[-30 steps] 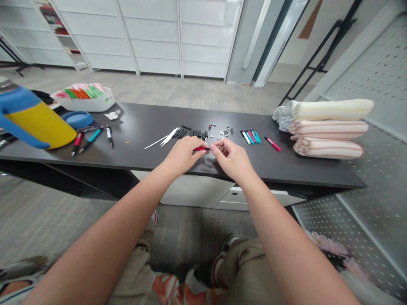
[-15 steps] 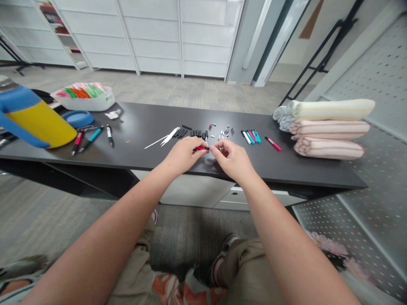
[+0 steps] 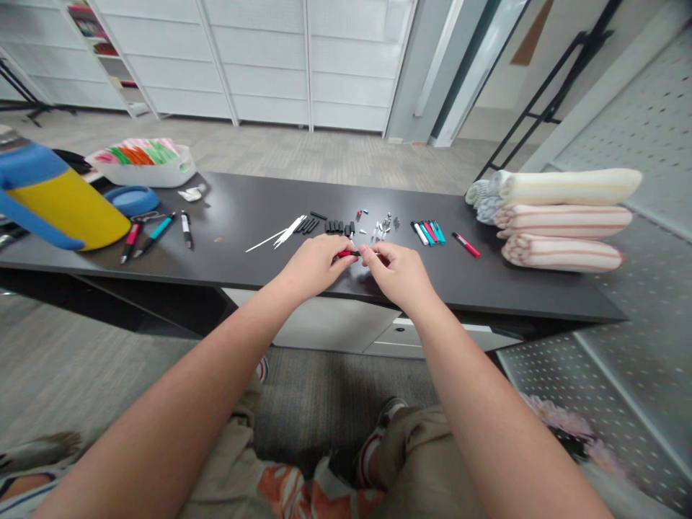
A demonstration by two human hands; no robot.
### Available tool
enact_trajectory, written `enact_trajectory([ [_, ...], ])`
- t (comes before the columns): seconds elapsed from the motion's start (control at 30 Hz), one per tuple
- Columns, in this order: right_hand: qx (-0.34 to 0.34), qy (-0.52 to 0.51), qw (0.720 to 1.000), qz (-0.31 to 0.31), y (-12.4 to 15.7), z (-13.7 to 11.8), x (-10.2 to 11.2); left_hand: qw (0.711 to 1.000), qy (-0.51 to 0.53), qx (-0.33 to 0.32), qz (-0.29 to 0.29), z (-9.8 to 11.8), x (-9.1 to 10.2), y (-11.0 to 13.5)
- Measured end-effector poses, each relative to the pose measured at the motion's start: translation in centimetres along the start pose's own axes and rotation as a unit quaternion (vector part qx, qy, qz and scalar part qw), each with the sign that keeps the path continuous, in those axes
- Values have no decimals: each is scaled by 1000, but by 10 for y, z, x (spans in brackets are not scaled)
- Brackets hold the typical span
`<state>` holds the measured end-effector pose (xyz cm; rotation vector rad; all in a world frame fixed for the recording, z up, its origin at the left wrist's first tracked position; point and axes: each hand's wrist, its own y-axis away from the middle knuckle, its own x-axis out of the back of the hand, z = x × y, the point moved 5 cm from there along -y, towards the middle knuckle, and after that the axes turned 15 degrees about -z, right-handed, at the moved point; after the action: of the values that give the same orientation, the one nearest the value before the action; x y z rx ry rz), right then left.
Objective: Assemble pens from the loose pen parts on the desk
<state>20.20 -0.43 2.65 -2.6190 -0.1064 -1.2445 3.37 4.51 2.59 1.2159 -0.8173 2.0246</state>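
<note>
Between my hands, just above the near edge of the dark table [image 3: 259, 270], is a red pen [image 3: 344, 254] with a black section, lying level. My left hand [image 3: 313, 265] is closed around its red part. The thumb and fingers of my right hand [image 3: 398, 270] pinch at the black end; what else they cover is hidden. Just beyond my hands lie black grips [image 3: 338, 228], black tubes [image 3: 308, 226], white refills [image 3: 289, 232], small metal tips [image 3: 388, 219] and clear pieces [image 3: 380, 231]. Red and teal barrels [image 3: 429, 232] sit to the right.
A lone red barrel [image 3: 466, 244] lies further right, before rolled towels [image 3: 565, 220]. Left are pens [image 3: 156, 234], a yellow-and-blue jug [image 3: 68, 205], a blue lid [image 3: 131, 201], crumpled tissue [image 3: 192, 194] and a white basket [image 3: 162, 173] of colourful packets.
Both hands have shifted very slightly right and toward me with the pen, and less of the red part shows beyond my left fingers. The parts on the table lie as before.
</note>
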Motion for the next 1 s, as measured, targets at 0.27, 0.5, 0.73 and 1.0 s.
enact_trajectory([
  [0.27, -2, -9, 1000, 3, 0, 0, 0, 994, -105, 7, -30, 9, -5, -1],
  [0.5, -16, -27, 999, 18, 1, 0, 1, 991, -123, 11, -50, 11, -5, 0],
  [0.73, -22, -39, 999, 13, 1, 3, 1, 992, -116, 13, -50, 10, -6, 0],
  [1.0, -8, -59, 998, 7, 0, 3, -1, 993, -107, 15, -48, 9, -6, -1],
])
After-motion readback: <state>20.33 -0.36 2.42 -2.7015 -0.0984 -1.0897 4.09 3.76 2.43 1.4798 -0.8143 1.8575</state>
